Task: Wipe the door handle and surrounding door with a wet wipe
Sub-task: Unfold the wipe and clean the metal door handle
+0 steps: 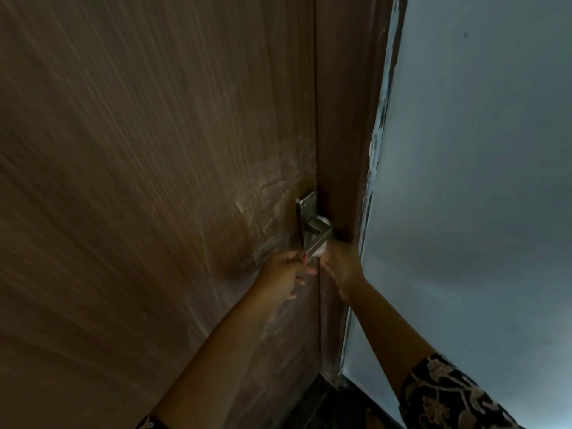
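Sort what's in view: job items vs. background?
Job: door; handle; wipe; left hand, gripping the handle's end; right hand, holding the wipe to the handle.
Background: frame; wall; floor; sleeve.

Hands (pixel 283 270) (pixel 339 264) x2, handle (pixel 318 239) x1, wipe (pixel 320 250) x1.

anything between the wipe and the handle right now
Nothing visible stands between them. The right hand holds the wipe right against the handle. Only the left hand is in the way: it grips the handle's free end, so that part is covered.
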The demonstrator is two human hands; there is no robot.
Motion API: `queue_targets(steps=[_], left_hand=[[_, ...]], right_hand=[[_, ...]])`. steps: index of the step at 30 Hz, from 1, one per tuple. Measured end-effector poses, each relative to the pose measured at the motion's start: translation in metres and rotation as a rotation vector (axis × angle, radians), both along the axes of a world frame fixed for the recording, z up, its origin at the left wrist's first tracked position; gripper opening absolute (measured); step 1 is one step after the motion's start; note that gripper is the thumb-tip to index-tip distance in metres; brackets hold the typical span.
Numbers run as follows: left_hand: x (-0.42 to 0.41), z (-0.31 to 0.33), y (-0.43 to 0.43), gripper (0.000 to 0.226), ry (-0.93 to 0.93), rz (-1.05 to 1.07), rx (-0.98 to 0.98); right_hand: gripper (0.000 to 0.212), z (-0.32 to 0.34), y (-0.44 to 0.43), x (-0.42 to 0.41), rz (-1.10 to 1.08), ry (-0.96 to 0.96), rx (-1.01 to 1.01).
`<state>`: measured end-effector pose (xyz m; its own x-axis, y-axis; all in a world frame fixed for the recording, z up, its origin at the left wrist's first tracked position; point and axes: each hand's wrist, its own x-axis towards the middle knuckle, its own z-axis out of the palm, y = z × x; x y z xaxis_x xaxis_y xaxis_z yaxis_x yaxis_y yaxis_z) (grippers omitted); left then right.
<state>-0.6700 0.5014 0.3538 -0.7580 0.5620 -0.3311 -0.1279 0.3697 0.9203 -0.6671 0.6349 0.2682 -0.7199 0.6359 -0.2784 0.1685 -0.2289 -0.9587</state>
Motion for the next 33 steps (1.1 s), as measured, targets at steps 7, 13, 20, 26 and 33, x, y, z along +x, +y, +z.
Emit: queue_targets(steps=[7,13,20,26,33], left_hand=[[0.001,0.001,-0.001,0.024,0.030,-0.008,-0.022],[0.002,0.001,0.001,0.027,0.052,-0.008,-0.030],[0.005,0.002,0.001,0.032,0.094,0.015,-0.013],[0.003,0.002,0.000,0.029,0.080,-0.006,-0.067],[0.007,0.005,-0.002,0.025,0.097,-0.015,-0.069]], right_hand=[[0.019,-0.002,-0.030,0.002,-0.254,0.142,-0.102],[0.025,0.013,-0.040,-0.007,-0.460,0.224,-0.128],[0.025,0.015,-0.043,0.001,-0.342,0.339,-0.302],[0.019,0.013,-0.036,0.000,-0.354,0.201,0.015],[0.017,0.008,-0.048,0.000,-0.379,0.213,0.088]])
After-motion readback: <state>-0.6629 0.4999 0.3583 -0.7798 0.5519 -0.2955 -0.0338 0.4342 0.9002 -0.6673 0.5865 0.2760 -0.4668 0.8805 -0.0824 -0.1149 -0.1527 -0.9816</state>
